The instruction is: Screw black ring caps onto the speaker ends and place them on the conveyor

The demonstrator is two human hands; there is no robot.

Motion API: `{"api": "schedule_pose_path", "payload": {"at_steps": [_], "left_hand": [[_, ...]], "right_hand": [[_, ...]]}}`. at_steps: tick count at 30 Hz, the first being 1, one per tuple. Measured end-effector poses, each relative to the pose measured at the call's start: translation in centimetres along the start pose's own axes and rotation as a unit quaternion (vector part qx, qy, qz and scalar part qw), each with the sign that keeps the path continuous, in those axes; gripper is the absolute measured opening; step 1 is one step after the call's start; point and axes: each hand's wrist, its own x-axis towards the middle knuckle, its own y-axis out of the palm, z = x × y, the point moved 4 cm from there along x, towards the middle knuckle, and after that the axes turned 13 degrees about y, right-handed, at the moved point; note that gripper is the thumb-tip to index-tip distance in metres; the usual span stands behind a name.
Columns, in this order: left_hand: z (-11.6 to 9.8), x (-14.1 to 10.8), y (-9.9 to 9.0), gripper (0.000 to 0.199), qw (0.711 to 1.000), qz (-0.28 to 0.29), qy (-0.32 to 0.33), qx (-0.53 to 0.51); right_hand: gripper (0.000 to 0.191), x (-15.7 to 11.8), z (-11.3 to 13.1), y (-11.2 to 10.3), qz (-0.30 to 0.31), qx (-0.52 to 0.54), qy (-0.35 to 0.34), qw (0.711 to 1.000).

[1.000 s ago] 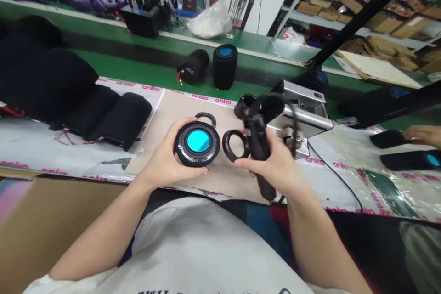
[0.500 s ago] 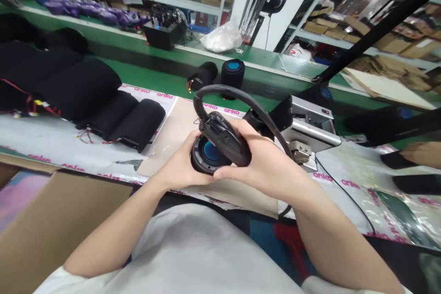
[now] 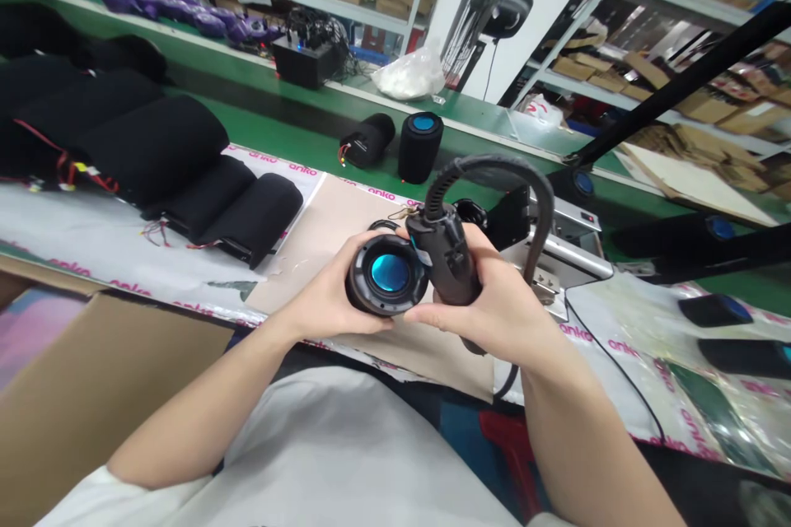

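The black speaker unit [image 3: 388, 274] is held over the brown sheet [image 3: 321, 218] on the tabletop [image 3: 124, 243], in front of the person. The left hand [image 3: 330, 296] is clamped on its side, with the thumb along the near edge. The right hand [image 3: 498, 296] is wrapped around a black corded tool [image 3: 448, 259], just to the right of the unit. The hands are near each other, each with its own load.

Handling: the unit is judged stiff and moderately heavy, though carried one-handed. The smooth rim is expected to be slightly slippery; the blue disc [image 3: 395, 268] is judged the fragile part and is best left untouched. Hold is best taken around the side wall, as is done here. The tool is judged rigid, with its thick cable [image 3: 544, 222] flexible but springy; its barrel is the sound place to grip.

Orientation: the disc end is turned up toward the head camera. The unit's long axis appears to run away from the viewer, but its body is largely hidden, so length cannot be confirmed. The tool's long axis is tilted, its cable end pointing away from the person.
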Motion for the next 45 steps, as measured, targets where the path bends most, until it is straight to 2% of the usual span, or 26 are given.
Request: {"api": "schedule_pose_path", "payload": {"at_steps": [7, 12, 20, 30, 37, 45], "left_hand": [[0.1, 0.0, -0.1, 0.101, 1.000, 0.003, -0.011, -0.008], [-0.2, -0.1, -0.1, 0.098, 0.999, 0.006, -0.023, 0.026], [0.1, -0.3, -0.1, 0.102, 0.999, 0.003, -0.045, 0.013], [0.1, -0.1, 0.0, 0.103, 1.000, 0.004, -0.025, -0.009], [0.2, -0.1, 0.0, 0.104, 1.000, 0.010, -0.004, -0.014], [0.0, -0.1, -0.1, 0.103, 1.000, 0.009, -0.019, -0.001]], "right_hand": [[0.079, 1.0, 0.0, -0.8, 0.040, -0.042, -0.017, 0.998], [0.081, 0.9, -0.3, -0.8, 0.056, -0.061, -0.001, 0.997], [0.074, 1.3, 0.3, -1.1, 0.051, -0.089, 0.003, 0.995], [0.071, 1.5, 0.9, -1.5, 0.054, -0.025, 0.002, 0.998], [0.082, 1.7, 0.4, -1.5, 0.043, -0.085, 0.001, 0.995], [0.076, 1.4, 0.3, -1.4, 0.063, -0.087, 0.008, 0.994]]}}
